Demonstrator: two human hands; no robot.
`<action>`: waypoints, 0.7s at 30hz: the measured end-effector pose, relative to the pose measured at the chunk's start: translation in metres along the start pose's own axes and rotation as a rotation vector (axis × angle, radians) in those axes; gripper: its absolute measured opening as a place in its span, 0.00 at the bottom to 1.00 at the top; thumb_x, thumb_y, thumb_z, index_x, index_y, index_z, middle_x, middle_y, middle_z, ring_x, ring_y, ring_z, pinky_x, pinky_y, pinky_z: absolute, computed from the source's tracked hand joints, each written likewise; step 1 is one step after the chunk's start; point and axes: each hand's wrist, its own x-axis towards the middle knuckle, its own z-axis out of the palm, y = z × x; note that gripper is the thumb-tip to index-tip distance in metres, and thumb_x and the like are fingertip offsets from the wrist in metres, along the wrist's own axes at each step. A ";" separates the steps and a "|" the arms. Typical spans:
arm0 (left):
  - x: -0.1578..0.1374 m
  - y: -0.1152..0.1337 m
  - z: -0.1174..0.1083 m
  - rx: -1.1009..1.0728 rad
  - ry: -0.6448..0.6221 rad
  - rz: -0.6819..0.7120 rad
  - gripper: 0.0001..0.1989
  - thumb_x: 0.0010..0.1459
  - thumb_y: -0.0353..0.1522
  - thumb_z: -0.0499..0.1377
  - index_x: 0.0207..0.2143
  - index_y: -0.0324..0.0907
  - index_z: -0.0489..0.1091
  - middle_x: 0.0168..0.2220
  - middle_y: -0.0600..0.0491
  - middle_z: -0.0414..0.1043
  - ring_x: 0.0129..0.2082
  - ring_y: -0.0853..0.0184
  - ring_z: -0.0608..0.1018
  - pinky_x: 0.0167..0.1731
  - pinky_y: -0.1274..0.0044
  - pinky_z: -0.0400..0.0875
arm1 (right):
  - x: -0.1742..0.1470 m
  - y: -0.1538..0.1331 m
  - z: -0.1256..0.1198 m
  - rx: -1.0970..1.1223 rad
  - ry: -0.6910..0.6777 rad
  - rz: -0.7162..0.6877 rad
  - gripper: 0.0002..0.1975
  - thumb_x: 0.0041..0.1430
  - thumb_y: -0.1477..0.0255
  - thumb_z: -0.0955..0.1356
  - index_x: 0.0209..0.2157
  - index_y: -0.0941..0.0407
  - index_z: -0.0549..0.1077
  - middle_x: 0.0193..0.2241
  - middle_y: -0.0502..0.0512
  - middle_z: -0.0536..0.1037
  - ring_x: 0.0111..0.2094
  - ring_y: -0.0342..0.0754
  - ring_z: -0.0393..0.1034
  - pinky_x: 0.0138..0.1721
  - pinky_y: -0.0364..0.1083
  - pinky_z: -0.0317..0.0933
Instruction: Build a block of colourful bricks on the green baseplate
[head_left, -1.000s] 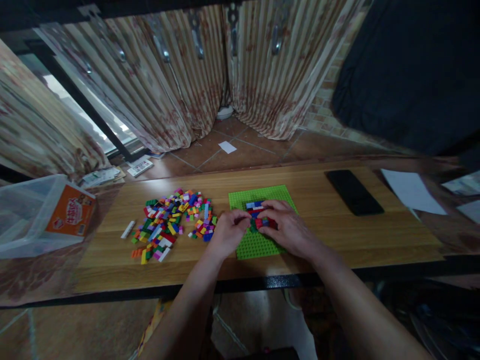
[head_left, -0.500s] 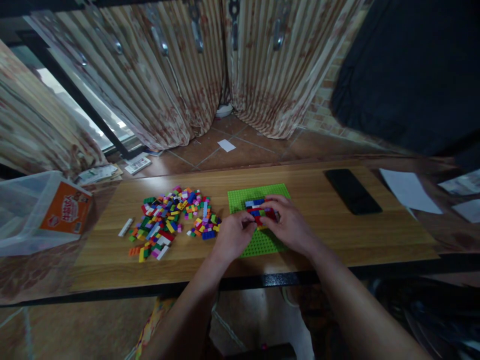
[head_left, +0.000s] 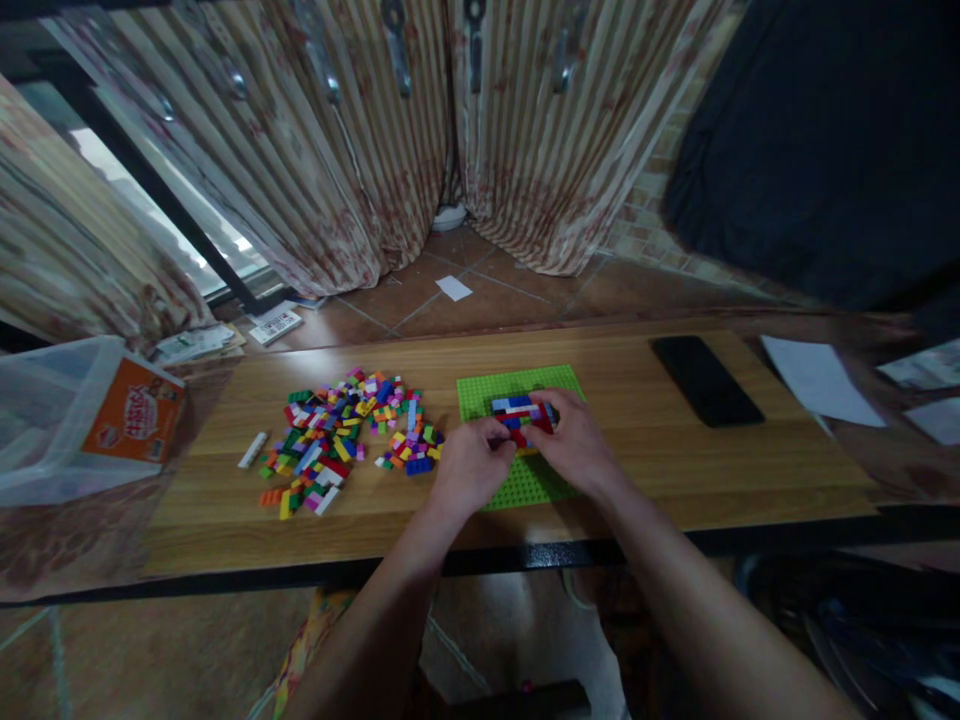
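A green studded baseplate (head_left: 517,492) lies on the wooden table, with a low build of toy bricks (head_left: 517,404) in blue, red, white and yellow on it. At the build's left front edge, my left hand (head_left: 472,465) is closed, its thumb and fingers pinched together; whatever is between them is hidden. My right hand (head_left: 576,440) reaches round the build's right side, index finger at the back and thumb on the front, gripping it. Both hands cover parts of the build.
Left of the baseplate spreads a pile of loose colourful bricks (head_left: 322,440), with a white brick piece (head_left: 253,450) beside it. A black phone (head_left: 706,382) lies to the right, near white paper (head_left: 821,380). A clear plastic bin (head_left: 56,420) stands far left.
My right thumb and fingers have shifted slightly on the build, showing more of its top. The left hand stays at the left edge, nearly unmoved.
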 end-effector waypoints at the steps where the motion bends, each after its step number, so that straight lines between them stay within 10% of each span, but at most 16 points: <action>1: 0.000 0.000 0.000 0.005 0.001 -0.003 0.06 0.53 0.28 0.58 0.28 0.41 0.76 0.26 0.54 0.77 0.27 0.67 0.76 0.29 0.76 0.66 | 0.000 0.000 0.001 0.004 0.002 0.006 0.17 0.47 0.73 0.70 0.42 0.53 0.75 0.43 0.57 0.75 0.47 0.54 0.69 0.53 0.59 0.62; 21: 0.000 -0.005 -0.005 -0.075 -0.035 0.052 0.08 0.56 0.26 0.57 0.31 0.41 0.77 0.30 0.52 0.79 0.30 0.67 0.78 0.32 0.78 0.68 | 0.000 0.008 -0.006 0.047 -0.085 -0.030 0.17 0.56 0.66 0.68 0.47 0.55 0.73 0.47 0.61 0.75 0.50 0.55 0.70 0.54 0.60 0.61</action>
